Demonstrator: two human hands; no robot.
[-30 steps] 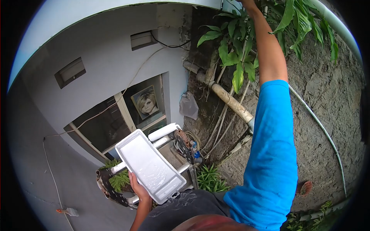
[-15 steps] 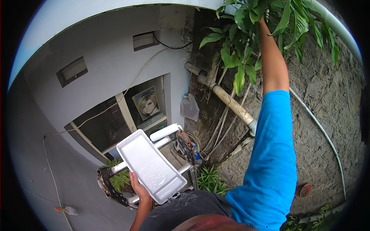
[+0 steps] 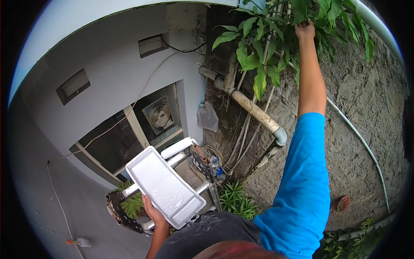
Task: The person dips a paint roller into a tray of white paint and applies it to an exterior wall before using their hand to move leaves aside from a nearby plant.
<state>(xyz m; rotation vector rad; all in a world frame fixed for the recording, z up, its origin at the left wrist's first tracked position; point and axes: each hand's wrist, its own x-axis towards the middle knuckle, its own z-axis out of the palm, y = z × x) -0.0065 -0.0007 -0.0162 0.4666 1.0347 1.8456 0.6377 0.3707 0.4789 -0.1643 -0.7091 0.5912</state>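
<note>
A white paint tray with wet white paint in it is tilted in front of my body. My left hand is closed on its lower left edge, thumb showing and the other fingers hidden beneath. High at the upper right, my right hand reaches into a leafy green plant, its fingers curled at a leaf and partly hidden by the foliage. Just beyond the tray, a white paint roller lies across the top of a metal ladder.
Left of me rises a grey wall with a window. A dirty pipe and a rough earthen bank are on the right. A thin pale pipe crosses the bank. A grey plastic bag hangs beside the wall.
My right hand has come out from behind the leaves and now shows at the plant's lower edge. The leaves have shifted. My left hand still holds the tray as before.
</note>
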